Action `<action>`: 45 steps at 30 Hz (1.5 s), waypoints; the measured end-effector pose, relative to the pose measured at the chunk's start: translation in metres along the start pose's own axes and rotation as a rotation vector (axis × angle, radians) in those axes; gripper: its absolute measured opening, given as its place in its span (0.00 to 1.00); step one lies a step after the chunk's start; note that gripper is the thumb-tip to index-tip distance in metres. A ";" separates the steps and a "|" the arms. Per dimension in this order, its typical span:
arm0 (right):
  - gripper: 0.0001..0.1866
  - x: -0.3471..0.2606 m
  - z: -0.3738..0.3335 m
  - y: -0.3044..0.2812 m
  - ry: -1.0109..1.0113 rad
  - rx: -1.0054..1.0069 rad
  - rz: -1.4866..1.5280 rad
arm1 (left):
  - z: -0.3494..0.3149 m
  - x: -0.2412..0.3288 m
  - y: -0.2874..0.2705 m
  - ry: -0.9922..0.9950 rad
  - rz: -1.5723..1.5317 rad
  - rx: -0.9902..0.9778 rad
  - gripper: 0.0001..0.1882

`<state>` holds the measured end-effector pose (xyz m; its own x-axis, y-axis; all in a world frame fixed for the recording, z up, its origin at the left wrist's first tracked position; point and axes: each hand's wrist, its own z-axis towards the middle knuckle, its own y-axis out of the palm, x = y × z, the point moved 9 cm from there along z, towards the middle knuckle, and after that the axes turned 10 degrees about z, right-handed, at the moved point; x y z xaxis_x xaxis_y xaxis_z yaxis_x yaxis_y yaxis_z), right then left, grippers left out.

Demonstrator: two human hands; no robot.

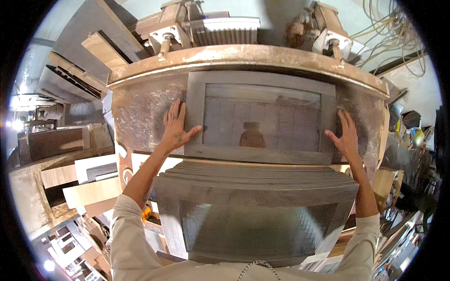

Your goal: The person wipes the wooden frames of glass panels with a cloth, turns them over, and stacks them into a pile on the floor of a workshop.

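Observation:
A dark grey framed panel (262,153) with a glossy, reflecting centre lies flat on the worn workbench (145,110). At its left end my left hand (176,129) rests with fingers spread, the thumb reaching onto the frame. My right hand (346,138) is at the opposite end, fingers stretched out and thumb by the frame's edge. Neither hand is wrapped around anything. Closer to my body is a stack of similar grey framed panels (258,194), the top one also with a glossy centre.
A raised wooden rail (243,52) runs along the bench's far side. Behind it stand two metal cylinders (171,33) with rods. Boards (105,49) lean at the far left, and wood offcuts (93,189) lie on the left. Loose hoses (393,28) hang at the far right.

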<state>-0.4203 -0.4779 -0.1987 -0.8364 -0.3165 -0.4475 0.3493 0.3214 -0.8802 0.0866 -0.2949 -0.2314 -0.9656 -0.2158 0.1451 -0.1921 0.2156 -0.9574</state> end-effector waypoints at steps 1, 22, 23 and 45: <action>0.42 -0.001 0.007 0.008 -0.087 0.056 0.031 | 0.007 0.004 0.007 0.032 0.018 0.077 0.56; 0.38 -0.007 0.006 0.048 -0.236 0.172 0.024 | -0.004 0.015 0.010 0.130 0.052 0.328 0.50; 0.38 -0.003 0.004 0.044 -0.228 0.181 0.019 | -0.002 0.019 0.014 0.146 0.052 0.342 0.49; 0.37 -0.013 0.003 0.038 -0.189 0.171 -0.043 | -0.001 0.013 0.013 0.123 0.084 0.286 0.54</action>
<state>-0.3950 -0.4646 -0.2265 -0.7637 -0.4929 -0.4169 0.3953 0.1535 -0.9056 0.0711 -0.2944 -0.2413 -0.9933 -0.0877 0.0748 -0.0704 -0.0521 -0.9962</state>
